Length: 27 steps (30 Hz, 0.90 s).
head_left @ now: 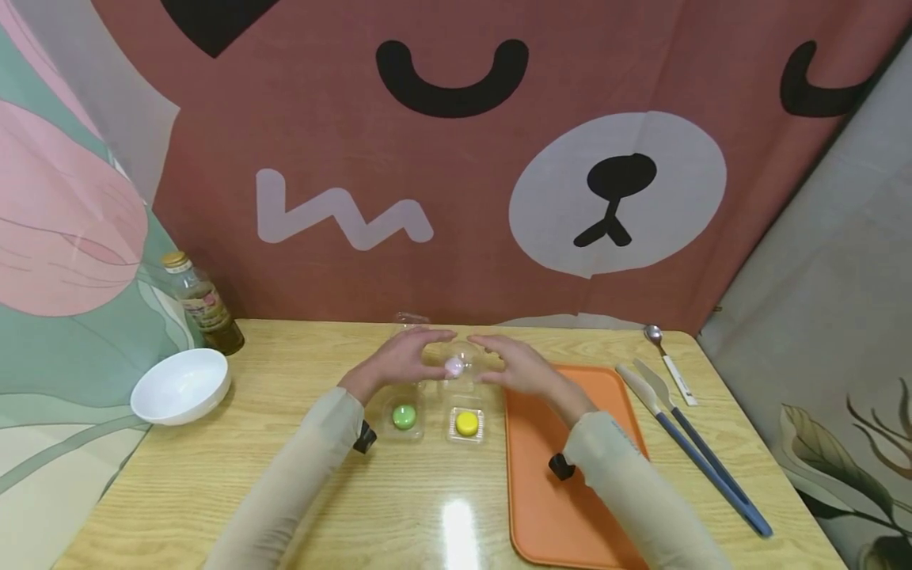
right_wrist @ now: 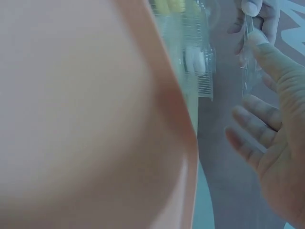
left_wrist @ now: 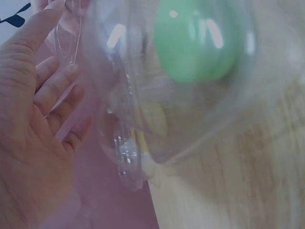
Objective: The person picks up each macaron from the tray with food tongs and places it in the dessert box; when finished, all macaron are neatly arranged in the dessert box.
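My left hand [head_left: 399,362] and right hand [head_left: 526,368] hold a clear plastic lid [head_left: 467,353] between them above the table. Edge-on in the right wrist view, the lid [right_wrist: 246,71] has a thumb and fingers at each side. A pale pinkish-white round piece [head_left: 454,366] shows through or beside it in the head view. Nearer the front, a glossy green round piece [head_left: 404,417] sits in clear plastic packaging [head_left: 416,434]. To its right, a yellow round piece [head_left: 466,423] lies in a small clear tray [head_left: 479,438]. The left wrist view shows the green piece [left_wrist: 198,43] large through plastic.
Under my right forearm lies an orange tray [head_left: 541,507]. Right of it are two blue-handled utensils [head_left: 701,443] and a spoon [head_left: 670,364]. At the left stand a white bowl [head_left: 181,388] and a bottle [head_left: 210,309]. Another clear plastic piece [head_left: 411,318] is at the back.
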Tool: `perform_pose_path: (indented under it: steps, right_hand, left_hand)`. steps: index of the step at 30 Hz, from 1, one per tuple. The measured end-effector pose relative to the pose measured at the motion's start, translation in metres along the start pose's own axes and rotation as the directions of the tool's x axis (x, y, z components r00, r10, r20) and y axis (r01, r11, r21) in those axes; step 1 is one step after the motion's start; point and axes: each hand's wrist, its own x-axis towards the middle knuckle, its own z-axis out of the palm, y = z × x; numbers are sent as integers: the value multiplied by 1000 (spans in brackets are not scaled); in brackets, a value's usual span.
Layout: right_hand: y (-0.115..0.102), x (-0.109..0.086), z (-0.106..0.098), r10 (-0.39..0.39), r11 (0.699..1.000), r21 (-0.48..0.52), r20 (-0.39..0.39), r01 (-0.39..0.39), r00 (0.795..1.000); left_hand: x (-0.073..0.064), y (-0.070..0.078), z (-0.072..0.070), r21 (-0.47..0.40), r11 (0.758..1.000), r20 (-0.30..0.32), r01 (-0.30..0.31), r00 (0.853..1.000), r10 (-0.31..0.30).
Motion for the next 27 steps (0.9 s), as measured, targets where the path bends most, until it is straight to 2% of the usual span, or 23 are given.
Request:
perform_pose_path:
  steps: [5, 10, 15, 27]
  right_hand:
    - [0, 2, 6, 2, 998, -64, -14, -3, 1000]
    - [1, 5, 12, -2, 994, -111, -18, 0, 1000]
    - [-1, 6, 17, 11, 993, -117, -4, -11, 1000]
    - [-2, 10, 25, 39, 989, -146, 31, -34, 999]
  left_hand:
    - [2, -5, 3, 0, 1000, 20, -14, 1000, 14]
    - [4, -7, 4, 45, 999, 46, 3, 999, -5]
    - [4, -9, 6, 72, 997, 67, 34, 997, -38]
    - [6, -10, 8, 179, 983, 120, 50, 990, -72]
